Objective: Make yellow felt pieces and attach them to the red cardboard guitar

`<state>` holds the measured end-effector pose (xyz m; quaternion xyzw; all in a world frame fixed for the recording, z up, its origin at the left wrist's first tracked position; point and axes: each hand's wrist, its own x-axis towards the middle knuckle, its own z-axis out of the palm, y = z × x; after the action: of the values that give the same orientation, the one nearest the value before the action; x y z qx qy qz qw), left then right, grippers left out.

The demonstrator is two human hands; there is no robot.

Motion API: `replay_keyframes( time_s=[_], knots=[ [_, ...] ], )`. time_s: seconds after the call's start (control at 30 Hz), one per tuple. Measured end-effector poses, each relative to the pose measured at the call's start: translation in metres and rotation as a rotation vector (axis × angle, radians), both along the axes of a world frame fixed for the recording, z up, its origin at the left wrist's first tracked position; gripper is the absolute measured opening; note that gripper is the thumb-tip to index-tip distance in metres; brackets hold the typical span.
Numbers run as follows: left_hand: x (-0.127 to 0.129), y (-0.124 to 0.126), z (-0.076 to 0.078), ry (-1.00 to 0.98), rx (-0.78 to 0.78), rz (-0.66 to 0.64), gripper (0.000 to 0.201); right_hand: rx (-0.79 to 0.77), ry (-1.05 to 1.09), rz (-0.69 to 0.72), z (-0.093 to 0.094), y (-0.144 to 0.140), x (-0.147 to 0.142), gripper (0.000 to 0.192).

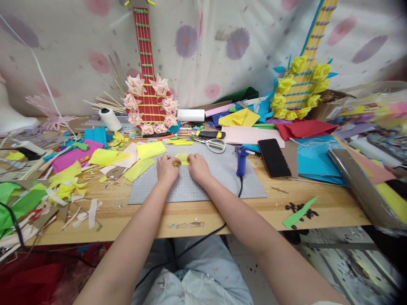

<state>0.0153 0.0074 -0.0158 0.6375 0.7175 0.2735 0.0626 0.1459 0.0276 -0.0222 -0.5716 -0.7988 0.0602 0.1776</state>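
Observation:
A small piece of yellow paper [182,159] lies on the grey cutting mat [210,186] in the middle of the wooden table. My left hand [166,169] presses on its left end with curled fingers. My right hand [199,168] pinches its right end. Both hands rest on the mat, close together, with the paper between them. A blue glue gun [241,161] stands on the mat just right of my right hand. White-handled scissors [215,145] lie beyond the paper at the mat's far edge.
A black phone [274,157] lies right of the mat. Yellow, pink and green paper scraps [104,159] crowd the left side. Two paper guitars with flowers, red [148,101] and yellow [300,91], lean on the back wall. Dark seeds and a green strip [299,213] lie front right.

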Motion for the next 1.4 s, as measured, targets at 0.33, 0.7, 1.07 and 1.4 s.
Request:
replay_keyframes(
  time_s=[0.33,0.7,1.07,1.4],
  knots=[
    [-0.008,0.036,0.013,-0.197,0.030,-0.077,0.030,-0.011,0.271,-0.026,-0.002,0.002,0.000,0.022],
    [0.011,0.075,0.046,0.217,-0.510,-0.336,0.034,-0.112,1.284,-0.327,-0.015,0.039,0.026,0.017],
    [0.010,0.061,0.046,0.064,-0.459,-0.568,0.047,-0.075,1.112,-0.320,-0.015,0.038,0.026,0.019],
    [-0.005,0.031,0.017,-0.876,-0.134,-0.130,0.022,0.136,0.797,-0.137,0.006,0.016,0.022,0.023]
  ],
)
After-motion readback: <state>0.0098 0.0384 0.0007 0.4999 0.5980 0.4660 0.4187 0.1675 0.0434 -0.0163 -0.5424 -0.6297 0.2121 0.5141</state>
